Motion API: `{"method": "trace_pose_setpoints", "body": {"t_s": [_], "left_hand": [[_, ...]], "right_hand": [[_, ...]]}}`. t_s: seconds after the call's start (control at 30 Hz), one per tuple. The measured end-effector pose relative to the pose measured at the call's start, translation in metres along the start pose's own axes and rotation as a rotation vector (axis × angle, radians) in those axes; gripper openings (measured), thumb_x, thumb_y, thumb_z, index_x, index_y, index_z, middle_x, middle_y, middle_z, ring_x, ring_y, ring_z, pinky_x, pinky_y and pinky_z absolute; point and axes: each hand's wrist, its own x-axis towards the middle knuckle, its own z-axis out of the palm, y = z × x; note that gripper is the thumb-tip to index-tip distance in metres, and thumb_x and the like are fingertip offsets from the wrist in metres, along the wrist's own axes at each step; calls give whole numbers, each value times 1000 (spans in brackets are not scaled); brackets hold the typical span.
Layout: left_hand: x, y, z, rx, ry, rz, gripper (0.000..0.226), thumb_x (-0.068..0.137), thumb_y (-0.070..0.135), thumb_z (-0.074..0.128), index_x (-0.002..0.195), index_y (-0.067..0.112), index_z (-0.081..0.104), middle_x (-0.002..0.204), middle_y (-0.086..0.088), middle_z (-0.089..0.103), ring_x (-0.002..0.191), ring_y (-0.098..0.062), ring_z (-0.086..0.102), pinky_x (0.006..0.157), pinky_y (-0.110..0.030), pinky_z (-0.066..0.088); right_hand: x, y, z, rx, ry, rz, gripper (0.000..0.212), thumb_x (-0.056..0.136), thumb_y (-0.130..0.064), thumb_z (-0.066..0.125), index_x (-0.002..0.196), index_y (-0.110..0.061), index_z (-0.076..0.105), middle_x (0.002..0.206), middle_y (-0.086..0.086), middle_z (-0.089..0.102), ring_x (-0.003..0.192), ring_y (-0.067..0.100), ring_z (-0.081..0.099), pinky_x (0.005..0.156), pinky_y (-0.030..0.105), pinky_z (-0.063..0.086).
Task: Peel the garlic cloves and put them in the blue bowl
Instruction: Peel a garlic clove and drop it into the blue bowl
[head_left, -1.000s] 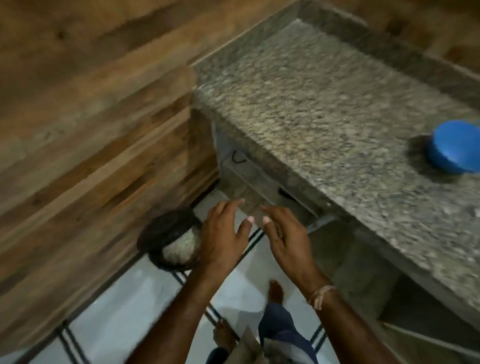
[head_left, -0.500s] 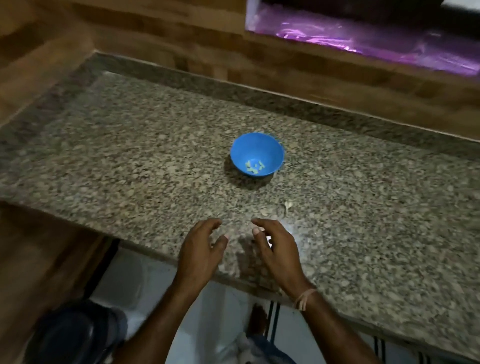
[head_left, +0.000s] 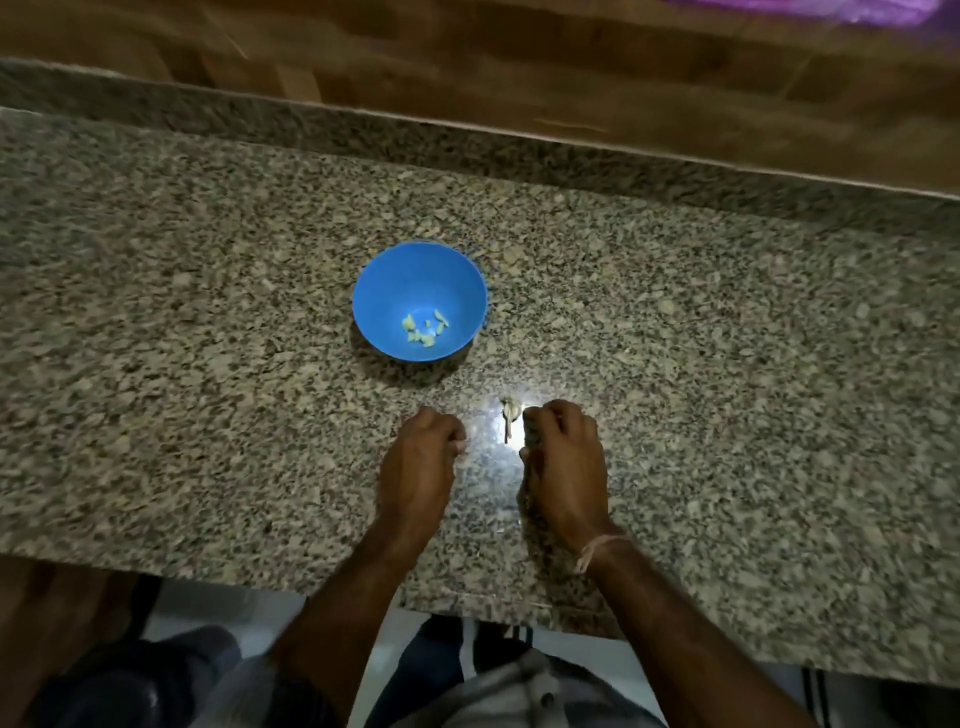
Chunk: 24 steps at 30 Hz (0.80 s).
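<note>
The blue bowl (head_left: 395, 280) stands on the granite counter (head_left: 182, 364), holding several pale peeled garlic cloves (head_left: 423, 330) at its bottom. A small garlic piece with a dry stem (head_left: 509, 418) lies on the counter in front of the bowl, in a bright patch of light. My left hand (head_left: 421, 460) rests on the counter with its fingers curled under, and nothing shows in it. My right hand (head_left: 563, 460) also has curled fingers, its knuckles just right of the garlic piece. Whether it touches the piece is unclear.
A wooden wall (head_left: 519, 67) runs behind the counter's raised granite back edge. The counter's front edge (head_left: 208, 569) lies close to my body. Below it are a dark round container (head_left: 104, 686) on the floor and my clothing.
The view swung from the floor and counter corner up to the counter. Both hands came forward over the counter and curled their fingers, ending beside the garlic piece in front of the bowl.
</note>
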Motion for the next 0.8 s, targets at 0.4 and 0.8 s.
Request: {"method": "trace_pose_setpoints", "body": {"t_s": [0.4,0.8], "left_hand": [[98,25,-70,54,269,-27,11,97,17,72,105,23,76,102,1,72,101,-26,64,70,-41,51],[38,49,26,-207,-24,-5,31,100,4,61,126,17,71,118,-1,56,104,-16,60,87,-31,50]], "right_hand": [[-3,-4,-3,24,24,29,48,85,-9,79,127,-25,60,132,-2,52,111,25,52,79,40,50],[8,11,-3,595,93,185,27,99,-15,70,126,-16,71,117,-6,71,106,5,67,93,23,55]]}}
